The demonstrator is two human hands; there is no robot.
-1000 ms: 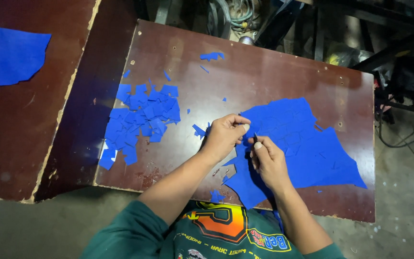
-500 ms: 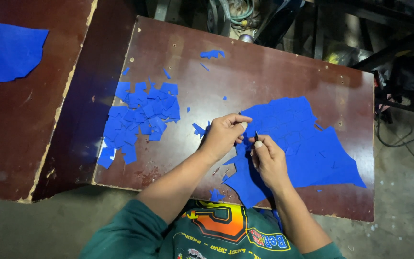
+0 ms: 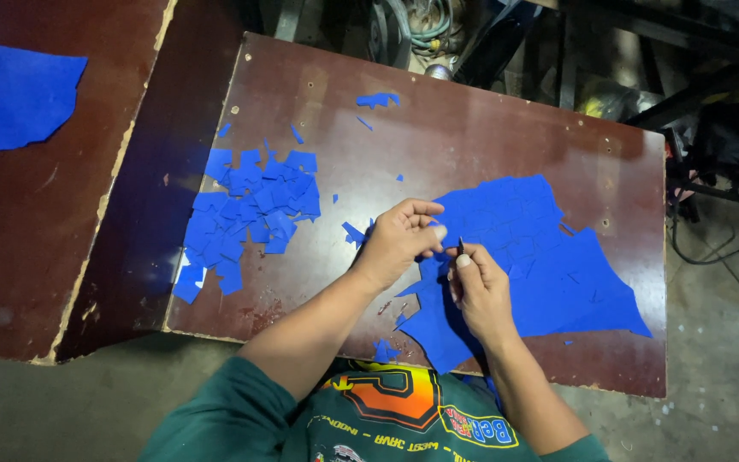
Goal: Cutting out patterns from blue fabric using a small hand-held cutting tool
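Blue sheet material, thin and flat with a ragged cut outline, covers the right part of a dark red-brown wooden board with worn, chipped edges. Faint scored lines divide the sheet's surface into small panels. Both hands meet at its left edge, close together and almost touching. The left hand curls over that edge with its fingers bent and pinched on a bit of the blue material. The right hand is closed around a thin dark tool, whose tip stands up between thumb and forefinger right at the sheet's edge; what kind of tool it is cannot be told.

Left of the hands, well apart from the big sheet, lies a loose heap of small blue cut pieces, mostly squarish, spread toward the board's left edge. A few stray blue scraps lie near the far side of the board, and one more scrap sits near the front edge, just by the left forearm.

On a second red-brown wooden board to the far left, another large blue sheet with an angular edge lies flat. A grey concrete floor shows at the right, with dark cables across it.
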